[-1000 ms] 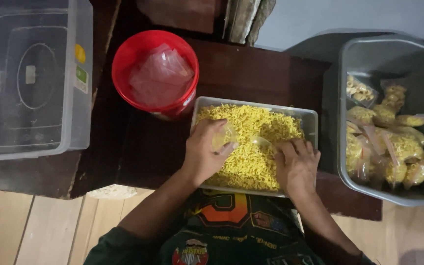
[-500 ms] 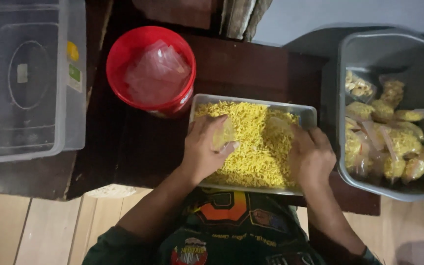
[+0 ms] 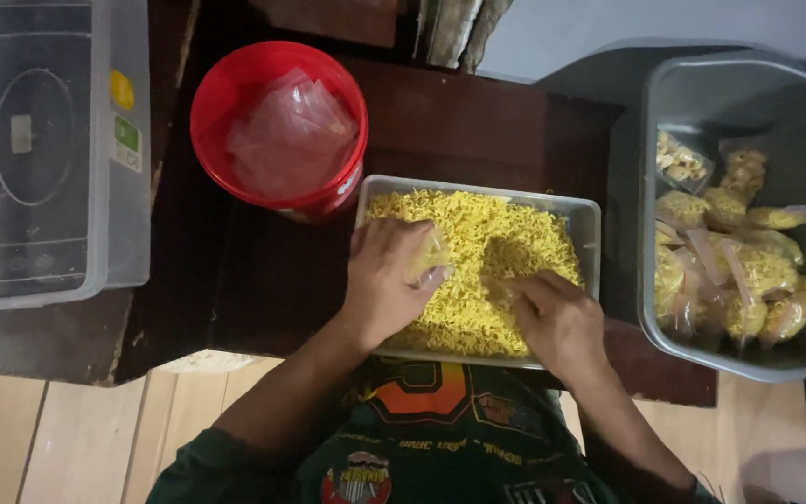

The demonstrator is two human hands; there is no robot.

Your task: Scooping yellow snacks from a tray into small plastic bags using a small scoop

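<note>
A grey rectangular tray full of yellow crushed noodle snack sits on the dark wooden table in front of me. My left hand rests on the snack at the tray's left side and holds a small clear plastic bag by its mouth. My right hand lies on the snack at the tray's near right, fingers curled into the yellow pieces close to the bag's opening.
A red bucket holding empty clear bags stands behind the tray to the left. A large clear lidded box is at far left. A grey tub with several filled snack bags sits at right.
My right hand has swept from the tray's right side back toward the middle, nearer the bag. My left hand has stayed in place with the bag.
</note>
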